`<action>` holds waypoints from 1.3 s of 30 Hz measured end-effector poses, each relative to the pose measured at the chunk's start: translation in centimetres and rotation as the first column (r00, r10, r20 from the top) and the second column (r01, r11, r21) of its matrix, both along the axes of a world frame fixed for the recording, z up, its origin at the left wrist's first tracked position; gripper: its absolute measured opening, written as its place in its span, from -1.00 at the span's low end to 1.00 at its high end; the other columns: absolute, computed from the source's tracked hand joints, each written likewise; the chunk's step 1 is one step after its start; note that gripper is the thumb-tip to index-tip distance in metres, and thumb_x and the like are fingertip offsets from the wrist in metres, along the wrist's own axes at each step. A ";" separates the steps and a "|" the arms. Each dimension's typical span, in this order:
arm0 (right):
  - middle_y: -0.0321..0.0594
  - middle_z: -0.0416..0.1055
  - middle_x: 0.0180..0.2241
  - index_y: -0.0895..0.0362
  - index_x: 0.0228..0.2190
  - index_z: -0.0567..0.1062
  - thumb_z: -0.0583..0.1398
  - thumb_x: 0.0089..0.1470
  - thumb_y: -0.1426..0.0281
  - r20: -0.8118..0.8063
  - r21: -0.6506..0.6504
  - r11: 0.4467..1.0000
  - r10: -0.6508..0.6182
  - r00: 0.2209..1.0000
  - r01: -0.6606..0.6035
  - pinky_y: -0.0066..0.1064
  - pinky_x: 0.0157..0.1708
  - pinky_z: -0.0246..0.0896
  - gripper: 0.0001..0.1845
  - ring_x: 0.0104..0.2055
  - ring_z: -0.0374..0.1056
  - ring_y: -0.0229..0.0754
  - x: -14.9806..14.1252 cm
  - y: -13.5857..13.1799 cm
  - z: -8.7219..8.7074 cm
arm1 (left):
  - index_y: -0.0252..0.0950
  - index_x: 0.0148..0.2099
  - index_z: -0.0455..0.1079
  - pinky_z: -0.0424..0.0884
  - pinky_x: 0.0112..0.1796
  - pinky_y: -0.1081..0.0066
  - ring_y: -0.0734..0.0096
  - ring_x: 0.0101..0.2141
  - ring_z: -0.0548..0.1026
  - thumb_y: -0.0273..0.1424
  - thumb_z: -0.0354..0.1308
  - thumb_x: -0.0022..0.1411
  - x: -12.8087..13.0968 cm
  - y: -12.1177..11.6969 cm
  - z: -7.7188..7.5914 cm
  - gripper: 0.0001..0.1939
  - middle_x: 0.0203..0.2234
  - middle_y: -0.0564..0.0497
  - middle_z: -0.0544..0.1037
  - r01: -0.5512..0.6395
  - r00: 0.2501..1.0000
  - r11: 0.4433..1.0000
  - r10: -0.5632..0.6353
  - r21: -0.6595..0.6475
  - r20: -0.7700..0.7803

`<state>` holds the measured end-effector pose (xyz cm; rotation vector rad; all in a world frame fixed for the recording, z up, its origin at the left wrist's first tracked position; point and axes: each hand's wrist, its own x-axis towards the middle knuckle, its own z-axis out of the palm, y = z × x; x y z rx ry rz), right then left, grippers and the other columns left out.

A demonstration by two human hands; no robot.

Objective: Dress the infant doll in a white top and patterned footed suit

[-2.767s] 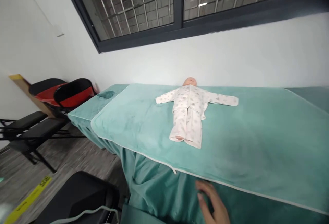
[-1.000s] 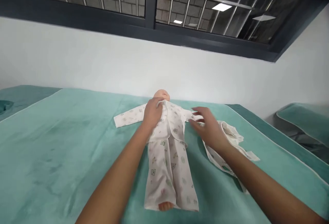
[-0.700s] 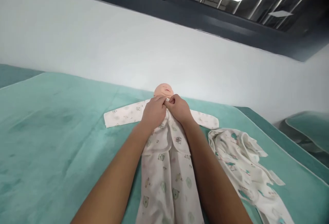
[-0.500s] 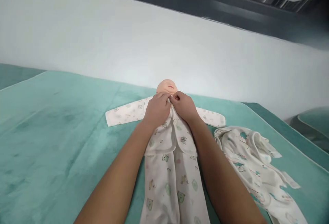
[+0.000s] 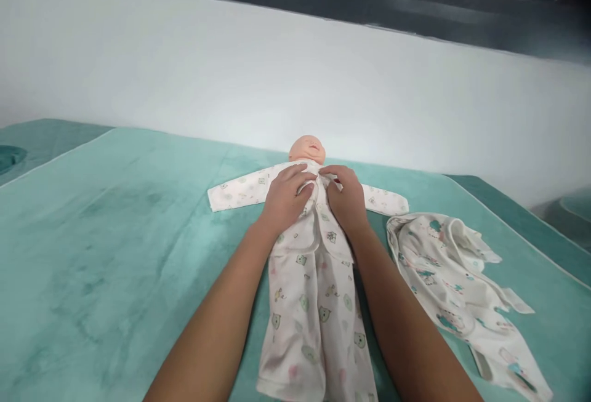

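A baby doll (image 5: 307, 149) lies on its back, its head toward the wall. It wears a white baby top (image 5: 295, 239) with small animal prints, the sleeves spread out to both sides, over matching white trousers (image 5: 295, 322). My left hand (image 5: 287, 197) rests on the chest of the top just under the neck, fingers apart. Opposite it, my right hand (image 5: 347, 197) touches the other side of the front opening, its index finger stretched toward the collar and the thumb apart. Below my hands the two front edges of the top meet. My hands partly hide the upper chest.
To the right of the doll lies a crumpled white baby garment (image 5: 443, 266) with teal prints. Everything rests on a mint-green padded surface (image 5: 115, 236) with darker green edges. A white wall (image 5: 277, 76) rises behind the doll's head.
My fingers were pinched together at the collar; now they have loosened, and the hands sit slightly lower and farther apart on the chest. The view has tilted downward a little.
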<state>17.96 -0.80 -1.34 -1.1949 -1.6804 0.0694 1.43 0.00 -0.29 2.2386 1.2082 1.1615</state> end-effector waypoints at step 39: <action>-0.17 0.37 -0.09 0.01 -0.37 0.44 0.24 0.16 0.19 -0.047 -0.224 0.907 0.356 0.933 -0.357 -0.09 0.12 0.13 -0.83 0.05 0.26 -0.04 2.5 -3.7 1.1 | -0.15 -0.31 0.51 0.00 0.33 -0.05 0.00 0.35 0.04 -0.29 0.33 0.11 -1.8 -0.6 1.3 -0.91 0.21 0.10 0.33 0.304 0.951 0.942 -0.309 -0.144 -0.010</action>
